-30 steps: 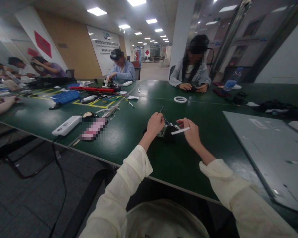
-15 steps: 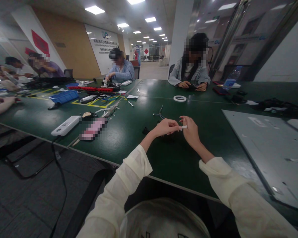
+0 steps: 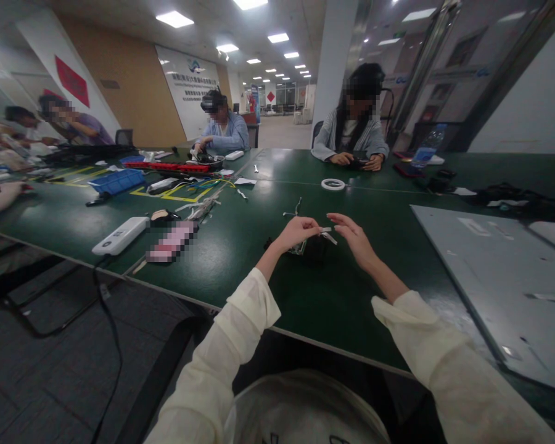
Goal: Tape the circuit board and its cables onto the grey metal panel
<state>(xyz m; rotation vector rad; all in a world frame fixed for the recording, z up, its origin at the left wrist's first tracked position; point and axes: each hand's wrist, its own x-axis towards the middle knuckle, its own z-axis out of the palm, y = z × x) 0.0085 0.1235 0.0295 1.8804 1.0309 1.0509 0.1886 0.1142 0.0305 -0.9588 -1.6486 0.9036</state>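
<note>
My left hand (image 3: 298, 233) pinches a narrow white strip (image 3: 326, 230) between thumb and fingertips, and part of it hangs down to the right. Just right of the strip, my right hand (image 3: 355, 239) has its fingers stretched out, apart from it, with nothing seen in them. Beneath my left hand lies a dark device with a pale part (image 3: 300, 248), mostly hidden by the hand. Thin wires (image 3: 298, 208) stick up behind it.
A white ring-shaped roll (image 3: 333, 184) lies farther back. To the left are a pink phone (image 3: 172, 242), a white power strip (image 3: 121, 235) and a blue tray (image 3: 116, 181). A large grey panel (image 3: 472, 271) covers the right side. Two people sit across the table.
My right hand has come away from the white strip and its fingers have straightened. My left hand, still pinching the strip, has shifted slightly left.
</note>
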